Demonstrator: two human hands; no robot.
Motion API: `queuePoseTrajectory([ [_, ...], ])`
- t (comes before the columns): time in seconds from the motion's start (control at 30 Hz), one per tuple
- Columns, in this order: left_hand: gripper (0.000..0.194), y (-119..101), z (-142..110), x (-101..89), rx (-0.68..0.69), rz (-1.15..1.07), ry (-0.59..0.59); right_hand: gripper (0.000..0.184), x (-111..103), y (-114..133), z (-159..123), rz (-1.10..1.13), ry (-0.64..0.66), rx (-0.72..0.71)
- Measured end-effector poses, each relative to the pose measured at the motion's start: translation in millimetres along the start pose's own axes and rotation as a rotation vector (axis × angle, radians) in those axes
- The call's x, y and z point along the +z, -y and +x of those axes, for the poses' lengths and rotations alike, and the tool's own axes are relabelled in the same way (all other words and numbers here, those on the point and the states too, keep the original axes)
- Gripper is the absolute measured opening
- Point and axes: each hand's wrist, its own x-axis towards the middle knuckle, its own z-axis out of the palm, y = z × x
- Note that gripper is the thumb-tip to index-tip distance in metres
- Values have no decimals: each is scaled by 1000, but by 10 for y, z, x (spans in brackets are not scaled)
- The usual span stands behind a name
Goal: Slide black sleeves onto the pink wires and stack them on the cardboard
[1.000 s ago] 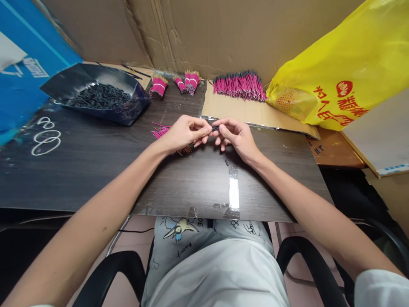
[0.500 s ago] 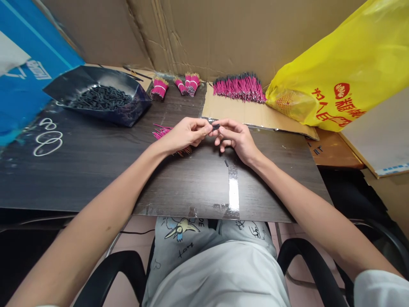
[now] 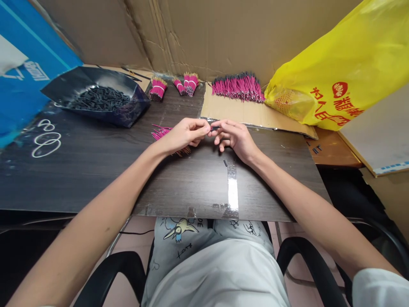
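My left hand (image 3: pixel 183 134) and my right hand (image 3: pixel 234 137) meet fingertip to fingertip over the dark wooden board (image 3: pixel 96 170). My right hand pinches a small black tube (image 3: pixel 215 127). My left hand is closed in a pinch against that tube; what it pinches is too small to make out. A loose bunch of pink wires (image 3: pixel 161 132) lies on the board under and behind my left hand. One short black tube piece (image 3: pixel 225 163) lies on the board below my right hand.
A dark bag of black tube pieces (image 3: pixel 96 98) sits at the back left. Bound pink wire bundles (image 3: pixel 187 83) and a loose row of pink wires (image 3: pixel 238 87) lie at the back on cardboard (image 3: pixel 249 113). A yellow plastic bag (image 3: pixel 345 72) fills the right.
Both hands stay together in the same spot; only the fingers shift slightly on the black tube.
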Motion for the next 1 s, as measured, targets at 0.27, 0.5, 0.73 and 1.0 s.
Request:
queuePoseTrajectory([
  [0.27,44,-90,-26,-2,94,210,-13,45,-13,-6,-9,-50,32,-24],
  [0.5,32,-34,-34,-66,94,254,-17,48,-8,-1,-7,-81,49,-15],
  [0.73,34,-71,-15,-17,121,263,-68,46,-14,-18,-6,-15,33,-24],
  [1.0,32,-80,-19,33,128,277,-83,43,-15,-17,-10,-1,20,-35],
])
